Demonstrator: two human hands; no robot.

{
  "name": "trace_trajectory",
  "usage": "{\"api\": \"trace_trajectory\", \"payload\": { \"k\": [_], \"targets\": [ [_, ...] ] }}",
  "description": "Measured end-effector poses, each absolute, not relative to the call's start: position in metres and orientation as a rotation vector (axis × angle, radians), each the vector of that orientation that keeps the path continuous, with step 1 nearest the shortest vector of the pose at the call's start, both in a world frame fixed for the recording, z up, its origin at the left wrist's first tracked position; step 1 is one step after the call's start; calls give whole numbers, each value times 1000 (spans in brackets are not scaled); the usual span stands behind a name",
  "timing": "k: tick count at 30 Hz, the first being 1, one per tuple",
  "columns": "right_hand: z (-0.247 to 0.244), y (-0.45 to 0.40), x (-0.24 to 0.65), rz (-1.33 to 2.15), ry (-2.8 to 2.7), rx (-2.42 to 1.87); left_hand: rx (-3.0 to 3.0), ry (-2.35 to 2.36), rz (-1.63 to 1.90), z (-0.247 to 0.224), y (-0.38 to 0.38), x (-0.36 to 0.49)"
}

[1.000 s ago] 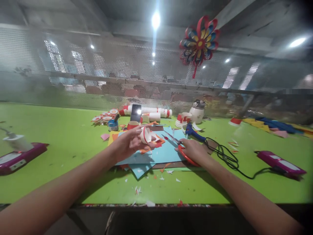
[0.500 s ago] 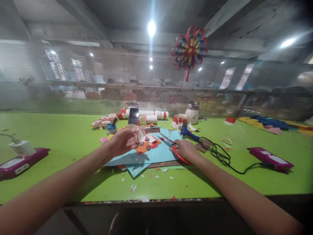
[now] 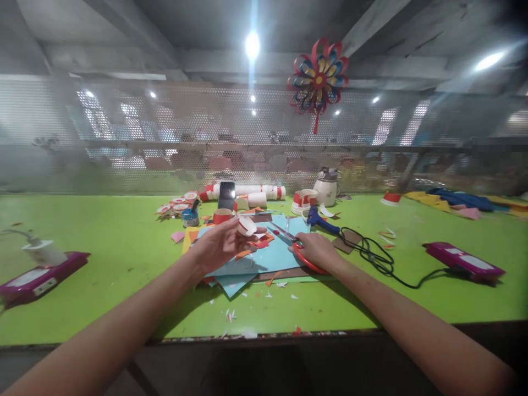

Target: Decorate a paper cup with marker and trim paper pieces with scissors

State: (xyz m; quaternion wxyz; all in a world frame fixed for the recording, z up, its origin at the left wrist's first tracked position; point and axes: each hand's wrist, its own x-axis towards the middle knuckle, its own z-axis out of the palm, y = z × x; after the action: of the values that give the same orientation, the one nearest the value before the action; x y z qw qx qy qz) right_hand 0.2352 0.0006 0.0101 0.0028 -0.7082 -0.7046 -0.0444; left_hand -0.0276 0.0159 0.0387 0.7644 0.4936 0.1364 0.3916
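My left hand (image 3: pixel 220 245) is closed on a small white paper cup piece with a red band (image 3: pixel 247 226), tilted above the paper pile. In my right hand (image 3: pixel 315 249) are red-handled scissors (image 3: pixel 305 258), their blades parted and pointing up and left toward the cup piece. Light blue paper sheets (image 3: pixel 284 258) lie beneath both hands, with orange and red scraps (image 3: pixel 264 240) on top. A blue glue gun (image 3: pixel 322 221) rests just beyond my right hand. Behind my left hand stand a red cup piece (image 3: pixel 222 215) and a blue jar (image 3: pixel 190 216).
A phone (image 3: pixel 226 195) leans by white paper tubes (image 3: pixel 268 192). Farther right are red-and-white cups (image 3: pixel 304 202) and a white bottle (image 3: pixel 326 187). Purple power strips lie left (image 3: pixel 45 278) and right (image 3: pixel 464 262); a black cable (image 3: pixel 373 256) loops beside my right arm. Clippings litter the front edge.
My left hand has turned the cup piece, so it now tilts differently and sits slightly farther right. My right hand and the scissors stay nearly in place. The view has shifted a little.
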Motion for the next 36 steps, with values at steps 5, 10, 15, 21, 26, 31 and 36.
{"api": "trace_trajectory", "payload": {
  "k": [5, 10, 15, 21, 26, 31, 36],
  "targets": [
    [10, 1, 235, -151, -2227, -2222, 1033, 274, 975, 42, 15, -33],
    [11, 1, 233, -162, -2221, -2233, 1091, 236, 986, 43, 13, -39],
    [13, -1, 232, -157, -2219, -2229, 1162, 186, 950, 45, 12, -42],
    [14, 0, 232, -132, -2225, -2227, 1183, 140, 911, 49, 8, -46],
    [14, 0, 232, -141, -2237, -2218, 1135, 133, 920, 51, 6, -45],
    [13, 0, 234, -148, -2245, -2210, 1096, 138, 939, 51, 8, -44],
    [11, 3, 235, -150, -2250, -2209, 1051, 178, 1015, 50, 12, -44]
  ]
}}
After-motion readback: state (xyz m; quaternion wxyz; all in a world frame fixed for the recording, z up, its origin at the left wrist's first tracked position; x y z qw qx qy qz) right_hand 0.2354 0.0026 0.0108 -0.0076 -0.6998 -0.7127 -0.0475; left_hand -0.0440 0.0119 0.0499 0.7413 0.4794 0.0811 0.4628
